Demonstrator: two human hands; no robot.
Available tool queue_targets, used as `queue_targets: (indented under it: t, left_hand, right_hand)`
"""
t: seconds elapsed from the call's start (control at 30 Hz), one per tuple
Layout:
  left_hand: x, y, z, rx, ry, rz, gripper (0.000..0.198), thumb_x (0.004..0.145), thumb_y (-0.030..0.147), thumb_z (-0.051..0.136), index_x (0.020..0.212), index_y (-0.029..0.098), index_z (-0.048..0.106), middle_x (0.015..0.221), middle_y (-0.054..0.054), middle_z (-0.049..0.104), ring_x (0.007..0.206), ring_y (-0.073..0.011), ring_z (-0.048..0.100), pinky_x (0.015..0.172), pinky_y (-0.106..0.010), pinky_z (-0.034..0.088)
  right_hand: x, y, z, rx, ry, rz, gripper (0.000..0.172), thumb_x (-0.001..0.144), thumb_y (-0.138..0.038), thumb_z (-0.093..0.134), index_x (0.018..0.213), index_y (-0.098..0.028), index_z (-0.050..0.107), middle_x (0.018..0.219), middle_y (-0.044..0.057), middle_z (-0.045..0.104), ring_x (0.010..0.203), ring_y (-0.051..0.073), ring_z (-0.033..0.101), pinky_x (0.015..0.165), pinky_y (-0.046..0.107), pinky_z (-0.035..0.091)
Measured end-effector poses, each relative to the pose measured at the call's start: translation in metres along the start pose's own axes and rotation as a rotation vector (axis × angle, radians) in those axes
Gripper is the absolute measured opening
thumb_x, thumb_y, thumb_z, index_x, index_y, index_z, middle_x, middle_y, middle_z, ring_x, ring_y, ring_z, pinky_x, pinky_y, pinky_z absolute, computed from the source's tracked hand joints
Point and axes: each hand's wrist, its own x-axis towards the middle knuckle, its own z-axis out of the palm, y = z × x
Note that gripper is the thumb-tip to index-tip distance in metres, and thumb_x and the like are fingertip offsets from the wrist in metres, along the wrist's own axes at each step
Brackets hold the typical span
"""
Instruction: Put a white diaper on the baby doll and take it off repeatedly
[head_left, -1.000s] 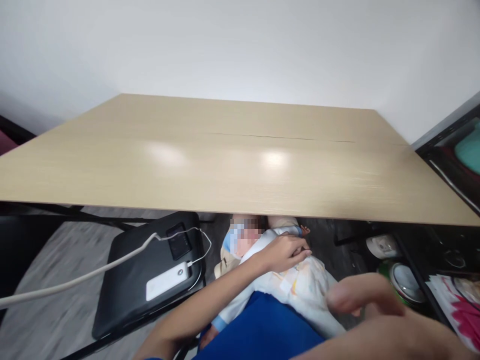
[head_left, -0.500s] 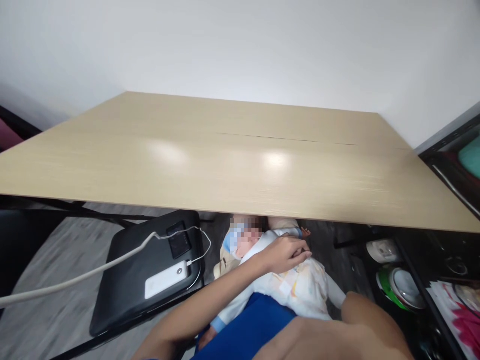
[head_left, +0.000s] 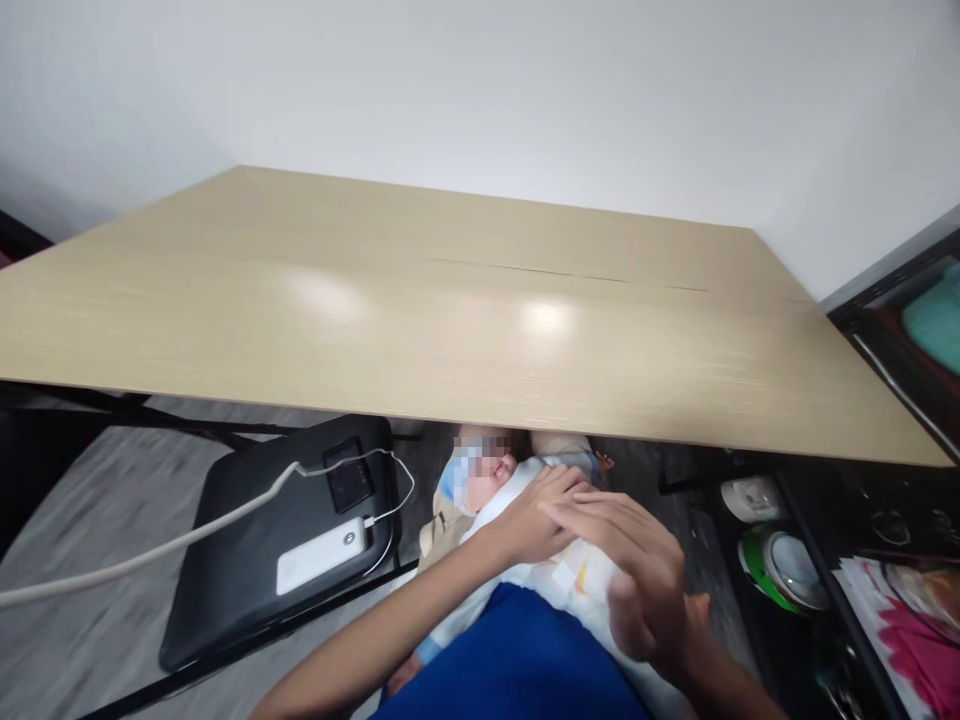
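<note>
On my lap lies a small figure in white patterned clothes (head_left: pixel 589 575) with light blue cuffs and a light blue cap (head_left: pixel 450 483). Whether it is a doll or a person I cannot tell. My left hand (head_left: pixel 541 512) rests flat on its chest, holding nothing. Just over the left fingertips, my right hand (head_left: pixel 634 550) has its fingers stretched out; its fingertips overlap the left hand in view, and I cannot tell if they touch. The right hand and forearm hide part of the figure's lower body.
A wooden table (head_left: pixel 420 300) spans the view ahead, its front edge above the lap. To the left, a black padded stool (head_left: pixel 225 560) bears a white power bank (head_left: pixel 322 555), a dark device (head_left: pixel 348 476) and a cable. Containers (head_left: pixel 795 568) stand on a dark shelf at right.
My right hand has come up from the bottom right to just over the left hand. The left hand's fingers have flattened on the figure's chest. The view has shifted slightly.
</note>
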Motion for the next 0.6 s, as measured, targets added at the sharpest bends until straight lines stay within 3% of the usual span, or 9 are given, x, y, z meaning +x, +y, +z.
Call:
queue_targets:
  t: [0.1,0.2,0.3,0.5,0.6]
  left_hand:
    - [-0.026,0.008,-0.011,0.040,0.032,-0.024,0.032,0.117,0.039,0.049,0.133,0.020,0.068,0.130,-0.013,0.075,0.116,-0.0293,0.069,0.103,-0.046,0.056]
    - [-0.045,0.011,-0.018,0.078,-0.006,-0.042,0.032,0.117,0.036,0.050,0.144,0.023,0.063,0.140,-0.012,0.073,0.125,-0.0289,0.066,0.108,-0.047,0.053]
    - [-0.054,0.011,-0.022,0.061,-0.034,-0.068,0.035,0.117,0.038,0.052,0.146,0.023,0.062,0.142,-0.012,0.071,0.127,-0.0288,0.064,0.111,-0.047,0.051]
    - [-0.058,0.007,-0.023,-0.059,-0.044,-0.055,0.049,0.119,0.054,0.033,0.141,0.025,0.067,0.143,-0.012,0.072,0.129,-0.0302,0.063,0.115,-0.050,0.047]
    - [-0.057,0.007,-0.019,-0.047,-0.045,-0.045,0.042,0.117,0.055,0.047,0.137,0.025,0.068,0.139,-0.011,0.074,0.125,-0.0296,0.065,0.112,-0.047,0.047]
  right_hand:
    - [-0.023,0.040,0.007,-0.067,-0.046,0.170,0.035,0.112,-0.023,0.053,0.136,-0.028,0.077,0.131,0.008,0.083,0.125,0.028,0.077,0.111,0.050,0.062]
    - [-0.051,0.070,0.018,-0.044,-0.110,0.438,0.034,0.112,-0.035,0.057,0.140,-0.027,0.075,0.140,0.011,0.079,0.133,0.030,0.073,0.116,0.053,0.059]
    - [-0.061,0.086,0.023,0.098,-0.179,0.614,0.037,0.111,-0.045,0.057,0.135,-0.025,0.077,0.136,0.012,0.081,0.128,0.030,0.076,0.113,0.048,0.061]
    - [-0.050,0.107,0.022,0.278,-0.267,0.774,0.040,0.102,-0.051,0.067,0.125,-0.023,0.083,0.128,0.013,0.085,0.119,0.033,0.080,0.107,0.046,0.061]
    - [-0.046,0.118,0.017,0.329,-0.303,0.795,0.038,0.100,-0.052,0.068,0.119,-0.023,0.085,0.122,0.012,0.087,0.115,0.033,0.081,0.103,0.044,0.062]
